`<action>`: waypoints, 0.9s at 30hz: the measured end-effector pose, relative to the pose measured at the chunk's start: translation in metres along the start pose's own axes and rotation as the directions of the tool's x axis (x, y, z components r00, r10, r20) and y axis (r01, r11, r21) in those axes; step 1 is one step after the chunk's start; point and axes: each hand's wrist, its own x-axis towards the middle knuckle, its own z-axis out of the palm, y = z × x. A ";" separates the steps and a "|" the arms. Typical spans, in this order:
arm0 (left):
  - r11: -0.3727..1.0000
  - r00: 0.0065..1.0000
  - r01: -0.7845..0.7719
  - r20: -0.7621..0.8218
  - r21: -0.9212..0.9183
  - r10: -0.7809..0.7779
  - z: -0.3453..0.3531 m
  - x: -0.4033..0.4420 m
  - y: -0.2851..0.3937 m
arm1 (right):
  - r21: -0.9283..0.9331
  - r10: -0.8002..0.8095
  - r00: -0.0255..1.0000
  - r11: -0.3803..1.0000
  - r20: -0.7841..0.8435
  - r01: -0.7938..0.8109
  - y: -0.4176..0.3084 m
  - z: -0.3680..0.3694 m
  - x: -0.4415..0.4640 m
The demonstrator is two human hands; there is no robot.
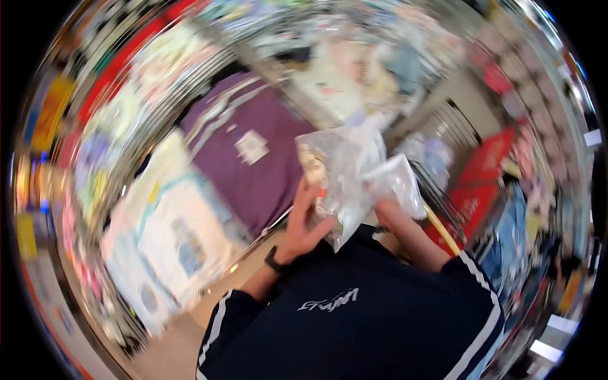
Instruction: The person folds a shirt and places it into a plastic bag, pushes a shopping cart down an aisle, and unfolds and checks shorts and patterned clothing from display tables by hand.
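A clear plastic bag (pixel 345 171) with beige and white contents is in front of my chest. My left hand (pixel 307 225), with a dark band on its wrist, touches the bag's lower left side, thumb and fingers spread apart. My right hand (pixel 387 212) is at the bag's right part; plastic covers its fingers, so their grip cannot be made out. Left of the bag lies a purple packaged textile (pixel 253 152) with a white label. Nearer to me on the left is a white and light blue packaged textile (pixel 180 237).
Wire bins with pastel packages (pixel 101 158) curve round the left and far side. Red panels (pixel 472 202) and a dark wire basket (pixel 446 126) stand at the right, near a thin yellow stick (pixel 441 229). Blue garments (pixel 506 234) are farther right. Much of the view is blurred.
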 end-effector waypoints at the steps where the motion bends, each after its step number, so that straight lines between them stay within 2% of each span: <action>1: 0.983 0.998 0.036 0.048 -0.181 -0.028 0.023 0.012 0.013 | 0.095 0.013 0.998 0.995 -0.059 -0.007 -0.045 -0.004 -0.010; 2: 0.936 0.994 0.094 0.085 -0.339 -0.069 0.047 0.032 0.023 | 0.193 0.036 0.995 0.981 -0.095 -0.017 -0.090 -0.013 -0.011; 4: 0.994 0.968 0.085 0.241 -0.070 -0.066 0.080 0.052 0.017 | 0.341 0.008 0.969 0.937 -0.245 0.079 -0.154 -0.042 -0.027; 5: 0.996 0.952 0.055 0.298 0.069 -0.073 0.096 0.061 0.013 | 0.375 -0.010 0.947 0.917 -0.321 0.137 -0.160 -0.075 -0.022; 6: 0.978 0.929 -0.098 0.370 0.184 0.023 0.114 0.070 0.009 | 0.404 -0.022 0.920 0.894 -0.392 0.193 -0.163 -0.112 -0.017; 8: 0.841 0.829 -0.412 0.527 0.352 0.186 0.154 0.095 -0.002 | 0.332 -0.200 0.838 0.852 -0.508 0.404 -0.168 -0.165 -0.006; 9: 0.850 0.827 -0.412 0.526 0.328 0.198 0.179 0.105 -0.007 | 0.318 -0.190 0.822 0.857 -0.537 0.406 -0.159 -0.203 0.008; 12: 0.741 0.755 -0.541 0.619 0.398 0.218 0.241 0.132 -0.053 | 0.232 -0.114 0.712 0.900 -0.693 0.369 -0.111 -0.293 0.067; 14: 0.653 0.745 -0.556 0.656 0.514 0.118 0.272 0.133 -0.094 | 0.088 -0.293 0.630 0.861 -0.719 0.501 -0.047 -0.344 0.114; 15: 0.608 0.740 -0.548 0.671 0.575 0.032 0.282 0.131 -0.110 | -0.016 -0.342 0.534 0.853 -0.773 0.522 -0.012 -0.367 0.140; 16: 0.555 0.735 -0.539 0.675 0.633 -0.057 0.290 0.130 -0.118 | -0.011 -0.290 0.542 0.888 -0.789 0.459 -0.008 -0.368 0.141; 17: 0.464 0.713 -0.595 0.698 0.656 -0.072 0.296 0.131 -0.120 | -0.082 -0.231 0.549 0.956 -0.803 0.281 0.000 -0.372 0.138; 18: 0.499 0.744 -0.559 0.667 0.662 -0.052 0.301 0.132 -0.118 | -0.145 -0.170 0.546 0.985 -0.820 0.088 0.011 -0.377 0.136; 20: 0.569 0.795 -0.486 0.606 0.663 -0.027 0.304 0.130 -0.113 | -0.017 0.167 0.719 0.970 -0.674 -0.242 0.037 -0.386 0.128; 21: 0.586 0.823 -0.470 0.567 0.660 0.022 0.305 0.129 -0.113 | 0.017 0.336 0.748 0.917 -0.573 -0.399 0.040 -0.388 0.124; 22: 0.588 0.824 -0.448 0.566 0.674 -0.022 0.305 0.126 -0.113 | -0.295 0.197 0.788 0.853 -0.584 -0.431 0.043 -0.389 0.121; 23: 0.590 0.822 -0.426 0.566 0.685 -0.063 0.305 0.124 -0.113 | -0.573 0.064 0.831 0.695 -0.552 -0.435 0.046 -0.389 0.120; 24: 0.592 0.820 -0.407 0.564 0.696 -0.100 0.306 0.124 -0.112 | -0.791 -0.050 0.876 0.457 -0.479 -0.407 0.042 -0.385 0.117; 25: 0.577 0.821 -0.366 0.545 0.730 -0.168 0.308 0.124 -0.107 | -0.863 -0.044 0.917 0.358 -0.397 -0.356 0.027 -0.373 0.101; 27: 0.543 0.808 -0.383 0.556 0.747 -0.195 0.306 0.126 -0.106 | -0.831 -0.078 0.917 0.458 -0.391 -0.315 0.004 -0.350 0.077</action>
